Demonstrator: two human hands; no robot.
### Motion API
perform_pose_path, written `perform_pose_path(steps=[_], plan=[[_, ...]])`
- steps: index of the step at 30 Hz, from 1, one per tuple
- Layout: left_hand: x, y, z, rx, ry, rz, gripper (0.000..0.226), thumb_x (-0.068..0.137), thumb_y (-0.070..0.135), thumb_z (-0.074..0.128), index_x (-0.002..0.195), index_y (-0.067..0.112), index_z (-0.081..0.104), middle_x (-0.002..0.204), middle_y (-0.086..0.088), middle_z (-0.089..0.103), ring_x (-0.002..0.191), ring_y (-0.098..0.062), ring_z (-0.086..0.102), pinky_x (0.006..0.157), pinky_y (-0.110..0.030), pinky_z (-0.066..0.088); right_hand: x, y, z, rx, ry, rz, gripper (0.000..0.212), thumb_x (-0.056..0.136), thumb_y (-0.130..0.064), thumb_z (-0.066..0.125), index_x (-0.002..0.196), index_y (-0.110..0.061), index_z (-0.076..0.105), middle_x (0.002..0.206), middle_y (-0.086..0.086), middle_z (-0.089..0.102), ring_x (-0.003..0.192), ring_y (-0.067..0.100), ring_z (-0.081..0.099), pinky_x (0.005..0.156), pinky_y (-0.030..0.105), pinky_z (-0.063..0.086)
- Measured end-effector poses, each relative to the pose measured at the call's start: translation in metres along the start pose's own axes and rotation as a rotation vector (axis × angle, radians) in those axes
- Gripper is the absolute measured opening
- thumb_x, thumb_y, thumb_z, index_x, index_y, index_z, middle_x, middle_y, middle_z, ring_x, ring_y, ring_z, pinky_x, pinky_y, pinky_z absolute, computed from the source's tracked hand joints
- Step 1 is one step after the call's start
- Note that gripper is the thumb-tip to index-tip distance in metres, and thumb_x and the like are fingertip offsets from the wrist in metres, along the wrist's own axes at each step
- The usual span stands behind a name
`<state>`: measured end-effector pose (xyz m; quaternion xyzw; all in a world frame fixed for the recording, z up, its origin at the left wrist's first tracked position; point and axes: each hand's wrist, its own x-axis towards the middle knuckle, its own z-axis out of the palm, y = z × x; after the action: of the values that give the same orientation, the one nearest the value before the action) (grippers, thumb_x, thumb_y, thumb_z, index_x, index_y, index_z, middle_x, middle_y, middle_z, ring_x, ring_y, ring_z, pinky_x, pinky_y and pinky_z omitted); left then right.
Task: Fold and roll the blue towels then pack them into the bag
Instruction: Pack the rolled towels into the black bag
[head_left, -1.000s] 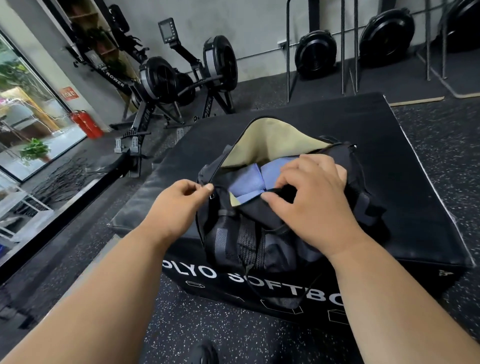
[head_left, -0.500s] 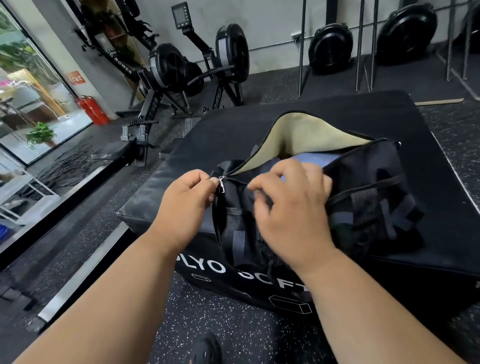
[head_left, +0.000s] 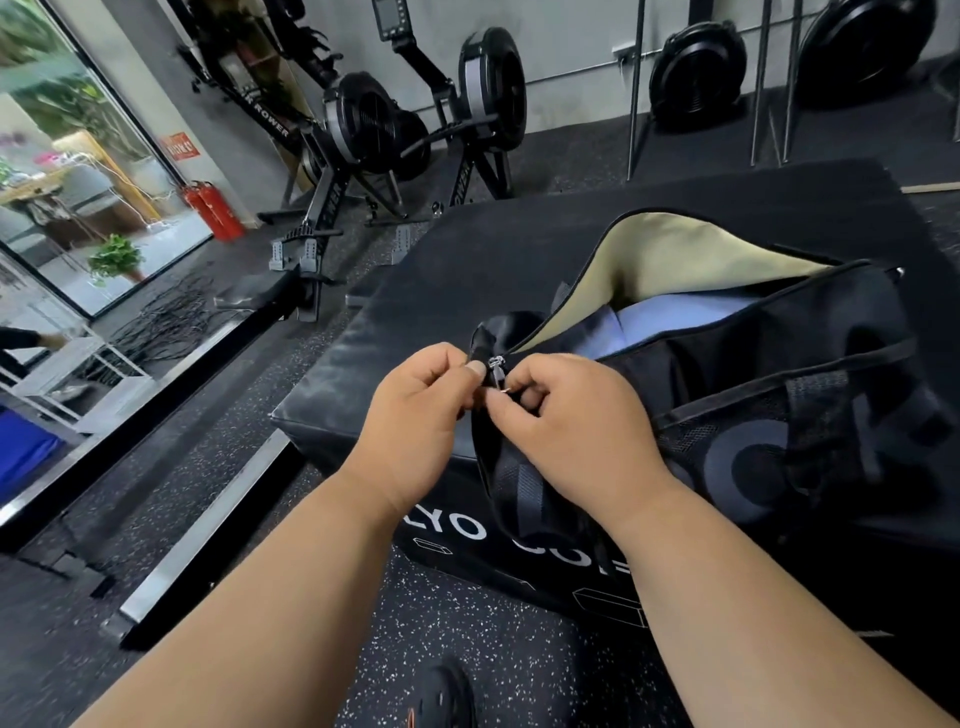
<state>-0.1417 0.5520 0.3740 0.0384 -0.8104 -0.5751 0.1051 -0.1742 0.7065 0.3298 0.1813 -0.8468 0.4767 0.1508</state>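
At the bag's (head_left: 753, 415) near end, left hand (head_left: 415, 415) pinches fabric; right hand (head_left: 566, 421) apparently pinches the zipper pull (head_left: 496, 371).

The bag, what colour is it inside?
Pale yellowish beige lining inside the black bag, seen in the head view.

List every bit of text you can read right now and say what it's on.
"LYO", then partial letters, hidden by the bag: white print on the black box's front.
"ROWER": on a rowing machine's rail.
Red wall sign: too blurred to read.
Bag: large dark letters, unreadable.
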Motion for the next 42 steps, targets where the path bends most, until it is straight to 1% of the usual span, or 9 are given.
perform_pose_path(steps=[11,16,22,26,30,34,36,39,42], plan=[[0.003,-0.001,-0.003,0.033,-0.125,-0.047,0.035,0.09,0.027,0.061,0.074,0.005,0.04,0.079,-0.005,0.044,0.081,-0.017,0.042,0.077,-0.036,0.036,0.005,0.013,-0.002,-0.075,-0.003,-0.154,0.032,0.095,-0.044,0.056,0.074,-0.02,0.059,0.067,-0.005,0.055,0.068,0.019,0.052,0.062,0.042,0.044],[0.0,0.0,-0.003,0.007,-0.133,-0.072,0.038,0.099,0.013,0.059,0.069,0.021,0.037,0.071,0.005,0.04,0.072,-0.01,0.038,0.073,-0.035,0.033,0.005,0.011,-0.003,-0.093,-0.019,-0.187,0.026,0.094,-0.042,0.058,0.076,-0.023,0.054,0.066,-0.008,0.05,0.067,0.017,0.049,0.059,0.039,0.039],[-0.005,0.008,0.002,0.003,-0.112,-0.122,0.031,0.1,0.006,0.054,0.073,0.015,0.041,0.078,-0.003,0.041,0.081,-0.017,0.04,0.081,-0.036,0.037,0.004,0.014,-0.007,-0.142,0.006,-0.211,0.021,0.091,-0.037,0.061,0.077,-0.022,0.054,0.064,-0.008,0.049,0.065,0.017,0.049,0.055,0.038,0.04],[-0.002,0.005,0.002,0.021,-0.109,-0.086,0.033,0.097,0.014,0.059,0.073,0.011,0.036,0.078,-0.006,0.033,0.077,-0.02,0.033,0.076,-0.04,0.032,0.004,0.015,-0.006,-0.13,0.04,-0.229,0.034,0.097,-0.035,0.056,0.069,-0.018,0.049,0.057,-0.005,0.044,0.057,0.02,0.044,0.052,0.041,0.037],[-0.001,0.005,0.0,0.137,-0.052,-0.024,0.038,0.088,0.026,0.059,0.073,0.006,0.03,0.077,-0.006,0.03,0.076,-0.02,0.03,0.072,-0.039,0.029,0.007,0.014,-0.006,-0.136,0.079,-0.222,0.042,0.1,-0.026,0.055,0.064,-0.016,0.034,0.054,-0.002,0.033,0.053,0.025,0.036,0.047,0.044,0.033],[-0.003,0.0,-0.01,0.303,0.101,0.031,0.037,0.092,0.018,0.06,0.068,0.01,0.033,0.066,0.004,0.034,0.068,-0.011,0.032,0.065,-0.039,0.031,0.007,0.012,-0.009,-0.181,0.144,-0.136,0.043,0.096,-0.025,0.054,0.062,-0.019,0.027,0.051,-0.003,0.026,0.05,0.022,0.029,0.046,0.037,0.023],[-0.002,-0.005,-0.02,0.381,0.232,-0.009,0.031,0.093,0.012,0.06,0.067,0.006,0.044,0.062,-0.003,0.043,0.065,-0.012,0.038,0.066,-0.041,0.036,0.009,0.013,-0.017,-0.249,0.191,-0.086,0.043,0.096,-0.026,0.054,0.062,-0.019,0.028,0.052,-0.005,0.027,0.05,0.024,0.033,0.05,0.035,0.021],[-0.001,-0.012,-0.031,0.496,0.319,-0.087,0.026,0.093,0.017,0.058,0.074,-0.001,0.055,0.072,-0.014,0.058,0.07,-0.022,0.049,0.071,-0.046,0.043,0.013,0.019,-0.036,-0.322,0.224,-0.001,0.046,0.099,-0.024,0.056,0.061,-0.018,0.029,0.054,-0.005,0.034,0.051,0.027,0.037,0.052,0.036,0.019],[-0.001,-0.009,-0.028,0.677,0.342,-0.081,0.029,0.09,0.026,0.059,0.069,0.009,0.051,0.067,0.001,0.052,0.074,-0.022,0.051,0.069,-0.042,0.041,0.015,0.025,-0.052,-0.311,0.22,0.016,0.046,0.101,-0.024,0.053,0.062,-0.018,0.029,0.054,-0.004,0.035,0.05,0.019,0.033,0.047,0.032,0.018]])
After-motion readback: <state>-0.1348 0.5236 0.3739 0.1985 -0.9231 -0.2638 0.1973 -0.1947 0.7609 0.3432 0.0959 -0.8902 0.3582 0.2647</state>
